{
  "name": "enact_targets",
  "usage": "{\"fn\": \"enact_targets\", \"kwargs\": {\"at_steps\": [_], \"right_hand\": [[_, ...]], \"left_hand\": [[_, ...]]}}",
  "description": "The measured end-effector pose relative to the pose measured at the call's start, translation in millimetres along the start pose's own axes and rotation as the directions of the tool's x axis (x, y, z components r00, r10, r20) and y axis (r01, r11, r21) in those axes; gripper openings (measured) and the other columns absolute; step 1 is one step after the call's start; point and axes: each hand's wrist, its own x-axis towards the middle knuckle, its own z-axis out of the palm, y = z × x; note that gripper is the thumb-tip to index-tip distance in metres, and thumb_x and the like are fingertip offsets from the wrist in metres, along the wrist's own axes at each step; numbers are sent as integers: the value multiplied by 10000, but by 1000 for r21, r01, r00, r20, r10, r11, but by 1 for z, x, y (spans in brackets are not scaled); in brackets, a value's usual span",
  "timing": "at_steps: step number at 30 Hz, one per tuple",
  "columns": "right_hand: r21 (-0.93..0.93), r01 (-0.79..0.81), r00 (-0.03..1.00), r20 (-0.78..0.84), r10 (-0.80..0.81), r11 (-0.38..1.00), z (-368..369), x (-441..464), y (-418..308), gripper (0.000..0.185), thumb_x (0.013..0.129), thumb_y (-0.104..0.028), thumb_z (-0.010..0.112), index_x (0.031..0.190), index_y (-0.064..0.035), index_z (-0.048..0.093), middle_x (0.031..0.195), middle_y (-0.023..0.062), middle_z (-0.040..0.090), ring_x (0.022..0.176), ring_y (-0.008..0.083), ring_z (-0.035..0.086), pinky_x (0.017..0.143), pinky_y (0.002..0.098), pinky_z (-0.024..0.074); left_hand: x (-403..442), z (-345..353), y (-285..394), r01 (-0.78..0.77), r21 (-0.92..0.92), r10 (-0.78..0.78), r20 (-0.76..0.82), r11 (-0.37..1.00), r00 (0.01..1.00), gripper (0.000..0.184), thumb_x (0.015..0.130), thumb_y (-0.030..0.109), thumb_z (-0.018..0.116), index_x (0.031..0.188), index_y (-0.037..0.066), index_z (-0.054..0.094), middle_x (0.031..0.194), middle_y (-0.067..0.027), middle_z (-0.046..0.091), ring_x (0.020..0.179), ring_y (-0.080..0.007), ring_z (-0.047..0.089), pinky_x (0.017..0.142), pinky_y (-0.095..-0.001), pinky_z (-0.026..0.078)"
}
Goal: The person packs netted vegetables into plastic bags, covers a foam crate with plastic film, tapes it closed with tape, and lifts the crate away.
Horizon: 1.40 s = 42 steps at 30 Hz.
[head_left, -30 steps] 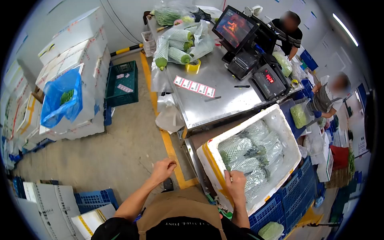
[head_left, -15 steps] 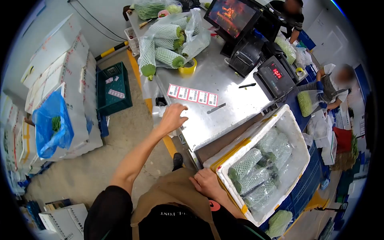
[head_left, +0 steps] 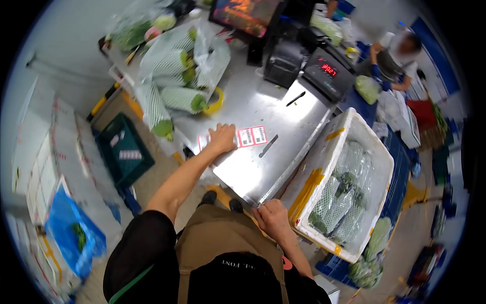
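My left hand (head_left: 223, 138) lies over the middle of a strip of red-bordered barcode labels (head_left: 251, 136) on the steel table (head_left: 240, 169). Its fingers are spread and touch the strip, hiding part of it. A dark flat blade-like strip (head_left: 269, 146) is just to the right. My right hand (head_left: 273, 217) is curled closed at the table's near corner; whatever its fingertips hold is hidden. Beside it stands a white foam box (head_left: 383, 175) with net-wrapped green vegetables (head_left: 338, 202) in clear plastic. More net-sleeved vegetables (head_left: 174, 96) in a clear bag sit at the table's far left.
A yellow tape roll (head_left: 215, 103), black pen (head_left: 295, 99), scale with red digits (head_left: 328, 70) and screen (head_left: 243, 15) are on the table. On the left are a green crate (head_left: 124, 152), stacked white boxes (head_left: 63, 152) and a blue bag (head_left: 76, 243). Another person (head_left: 392, 58) works at the far right.
My left hand has come down onto the label strip. My right hand has moved from the foam box's edge to the table corner. The view has turned and shifted.
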Motion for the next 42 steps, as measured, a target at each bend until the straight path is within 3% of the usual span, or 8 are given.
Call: {"fn": "enact_targets", "kwargs": {"at_steps": [7,11,14,20,26,29,39,42], "right_hand": [[-90,-101,986,-142,88,991,45,45,-33,202,752,-157,682,620,-65,559,587,98,529,561,288,532,555,391,432],[-72,-225,953,-225,204,972,52,56,-46,135,761,-112,669,697,-29,585,658,102,574,637,281,569,611,378,458],[-70,-305,849,-472,238,950,43,65,-55,110,745,-60,667,824,-15,604,799,126,601,747,298,590,660,375,474],[-136,-478,737,-600,311,868,24,75,-69,228,718,-30,673,927,7,591,925,150,582,826,316,572,692,373,461],[-179,-520,721,-616,317,835,41,51,-72,157,731,-32,671,869,4,606,831,120,605,758,304,583,657,368,464],[-13,-512,670,-632,390,859,43,37,-81,97,747,-30,664,827,3,621,771,123,621,702,301,603,627,363,478],[240,-558,490,-677,549,794,32,10,-88,93,718,-85,646,740,2,623,698,136,610,620,301,596,548,370,469],[553,-462,311,-630,711,693,29,-2,-84,138,737,-89,663,785,34,623,570,98,544,482,164,546,470,306,433]], "left_hand": [[11,6,-16,-63,-25,62,-30,998,998,650,566,267,813,1104,56,517,1128,-181,549,1138,-378,457,879,-607,361],[20,12,-41,-262,-363,255,-69,894,965,387,676,228,731,964,-3,618,892,-177,650,852,-286,635,755,-399,485],[-20,-23,-24,-183,-705,302,46,686,952,268,737,190,699,893,-23,653,730,-128,659,657,-169,624,620,-307,483],[-103,-69,32,-364,-708,624,138,605,769,171,791,103,654,917,-13,647,673,-31,601,633,-77,503,594,-265,437],[-118,-57,38,-653,-663,862,-22,367,506,174,773,44,637,939,-7,635,793,-96,568,679,-159,543,613,-284,441],[-126,-68,39,-597,-638,848,179,486,499,222,764,39,628,983,8,646,832,-128,604,730,-246,582,682,-310,467],[-133,-63,46,-344,-725,794,471,597,384,246,783,16,638,1025,-18,611,859,-68,639,778,-118,572,710,-256,460],[-140,-72,51,-226,-728,748,548,647,375,250,789,4,633,1038,-13,614,874,-36,642,777,-96,578,714,-243,469]]}}
